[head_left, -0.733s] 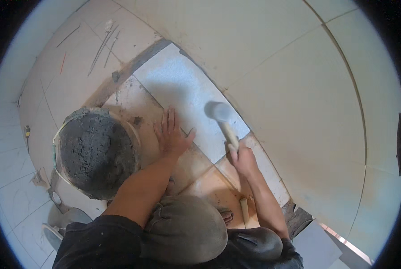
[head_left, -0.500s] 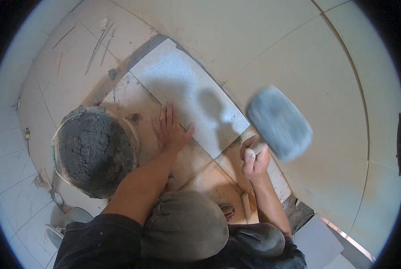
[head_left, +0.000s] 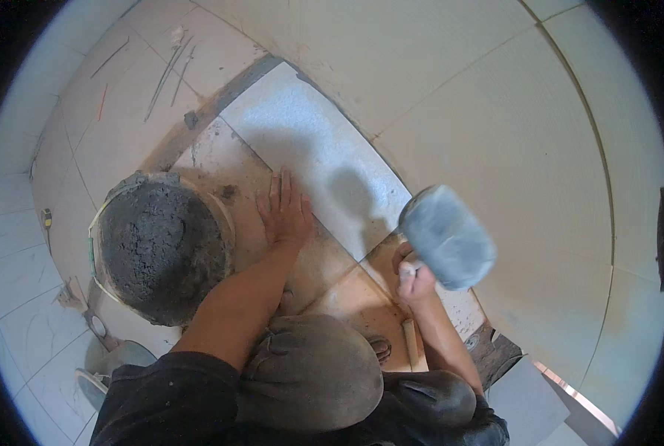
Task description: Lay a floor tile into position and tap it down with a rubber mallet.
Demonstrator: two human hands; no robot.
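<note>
My right hand (head_left: 416, 282) is wrapped round the handle of a mallet (head_left: 449, 238) with a large blue-grey head. The head is raised beside the wall, right of a pale, shiny floor tile (head_left: 302, 126). My left hand (head_left: 286, 213) lies flat with fingers stretched out, on the dusty tile (head_left: 324, 256) next to the shiny one, close to the joint between them. Shadows fall across the shiny tile. A bucket (head_left: 226, 230) filled with dark grey wet mortar (head_left: 157, 249) stands left of my left forearm.
Beige wall tiles (head_left: 488, 111) rise along the right side. Thin rods (head_left: 164, 78) lie on the floor at far left. A small wooden piece (head_left: 411, 342) lies by my right forearm. A trowel-like tool (head_left: 98, 327) and a tape measure (head_left: 47, 218) are at left.
The mallet head has come down and a little to the left, with my right hand slightly lower. My left hand stays on the tile, its thumb now drawn in closer to the fingers.
</note>
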